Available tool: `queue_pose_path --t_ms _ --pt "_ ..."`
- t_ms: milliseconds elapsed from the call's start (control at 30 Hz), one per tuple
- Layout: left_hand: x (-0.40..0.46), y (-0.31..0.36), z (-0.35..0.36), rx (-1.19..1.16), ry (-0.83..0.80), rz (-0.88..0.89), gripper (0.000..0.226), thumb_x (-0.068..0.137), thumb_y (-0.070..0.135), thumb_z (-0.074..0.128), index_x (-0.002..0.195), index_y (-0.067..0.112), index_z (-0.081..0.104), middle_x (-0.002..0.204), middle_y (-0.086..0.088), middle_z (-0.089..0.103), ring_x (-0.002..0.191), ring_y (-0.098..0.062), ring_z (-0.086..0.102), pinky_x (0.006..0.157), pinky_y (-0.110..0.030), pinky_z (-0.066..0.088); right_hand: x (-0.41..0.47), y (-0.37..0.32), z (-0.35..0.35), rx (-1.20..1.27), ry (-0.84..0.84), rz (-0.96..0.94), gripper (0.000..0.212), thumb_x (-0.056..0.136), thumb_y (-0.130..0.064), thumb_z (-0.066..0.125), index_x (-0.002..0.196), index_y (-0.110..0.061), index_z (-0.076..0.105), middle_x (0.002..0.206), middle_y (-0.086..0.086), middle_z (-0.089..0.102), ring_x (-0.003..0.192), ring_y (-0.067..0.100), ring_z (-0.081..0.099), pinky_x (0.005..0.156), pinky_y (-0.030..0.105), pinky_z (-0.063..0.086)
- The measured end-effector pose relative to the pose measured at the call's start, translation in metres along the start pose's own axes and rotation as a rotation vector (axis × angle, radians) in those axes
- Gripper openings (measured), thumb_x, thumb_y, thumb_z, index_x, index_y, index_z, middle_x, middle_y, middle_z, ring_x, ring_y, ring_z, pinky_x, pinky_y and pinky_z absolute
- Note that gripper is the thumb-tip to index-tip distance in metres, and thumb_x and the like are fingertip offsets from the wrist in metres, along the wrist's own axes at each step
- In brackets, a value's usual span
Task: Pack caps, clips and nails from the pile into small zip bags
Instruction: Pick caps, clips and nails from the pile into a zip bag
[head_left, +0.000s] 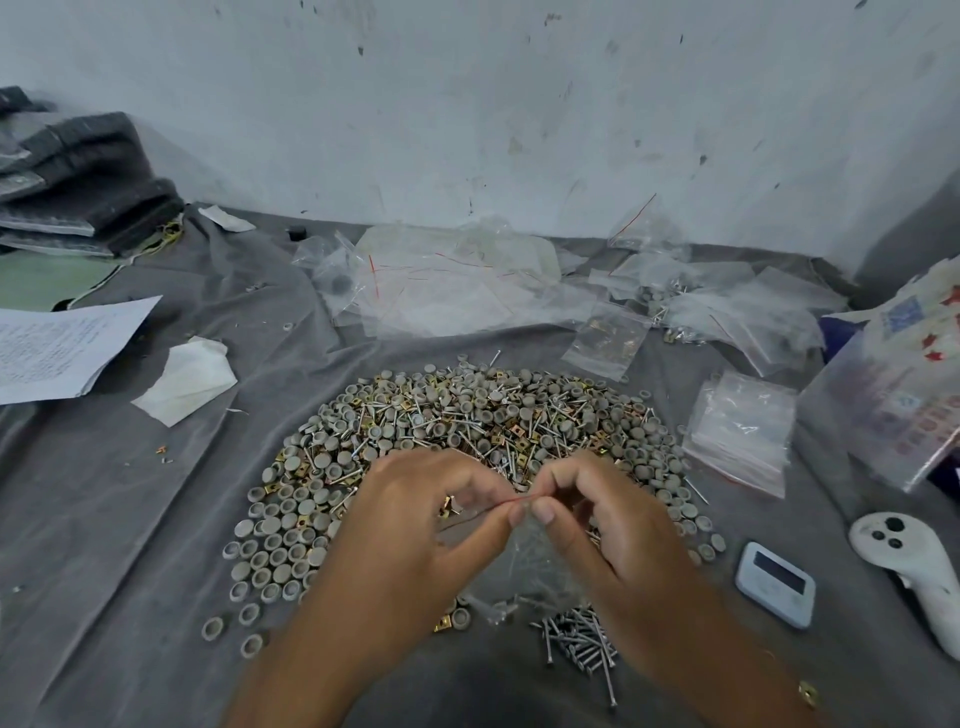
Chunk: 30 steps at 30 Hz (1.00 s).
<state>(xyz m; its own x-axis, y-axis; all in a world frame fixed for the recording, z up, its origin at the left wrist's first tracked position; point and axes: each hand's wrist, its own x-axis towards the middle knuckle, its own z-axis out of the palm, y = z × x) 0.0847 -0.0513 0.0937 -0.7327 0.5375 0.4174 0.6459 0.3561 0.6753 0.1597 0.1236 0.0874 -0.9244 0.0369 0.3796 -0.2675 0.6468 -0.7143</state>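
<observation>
Right now both hands meet over the near edge of the pile (467, 447), pinching the red-lined mouth of one small clear zip bag (524, 561). The left hand (415, 525) has thumb and fingertips curled onto the left half of the bag's top strip; the right hand (608, 525) pinches the right half the same way, thumb toward the camera. The two pinches nearly touch at the red line. The bag hangs below the fingers, between the wrists, and thin nails show faintly through its film; whether the seal is closed I cannot tell.

Beyond and to either side of the knuckles spreads the pile: grey round caps, brass square clips and steel nails mixed together on a grey cloth (130, 545). Just below the bag, near the right wrist, lies a separate heap of loose nails (579, 647). Right of the right hand sit a small white timer (775, 591) and a white handheld controller (914, 577), and farther out on that side a stack of empty zip bags (740, 431). Well beyond the pile, by the wall, lie more scattered bags (452, 280), some already filled. Left of the left hand, well apart, are a crumpled tissue (187, 379) and printed paper sheets (57, 348).
</observation>
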Motion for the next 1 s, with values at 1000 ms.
queue_pose_path --t_ms 1000 --pt "-0.011 -0.015 -0.008 0.011 0.11 -0.017 0.022 0.082 0.061 0.058 0.08 0.043 0.069 0.082 0.03 0.065 0.078 0.001 0.063 0.067 -0.032 0.051 -0.002 0.003 0.012 0.134 0.185 0.0 0.016 0.094 -0.041 0.048 0.087 -0.031 0.058 0.078 -0.016 0.055 0.069 0.008 0.055 0.058 0.012 0.042"
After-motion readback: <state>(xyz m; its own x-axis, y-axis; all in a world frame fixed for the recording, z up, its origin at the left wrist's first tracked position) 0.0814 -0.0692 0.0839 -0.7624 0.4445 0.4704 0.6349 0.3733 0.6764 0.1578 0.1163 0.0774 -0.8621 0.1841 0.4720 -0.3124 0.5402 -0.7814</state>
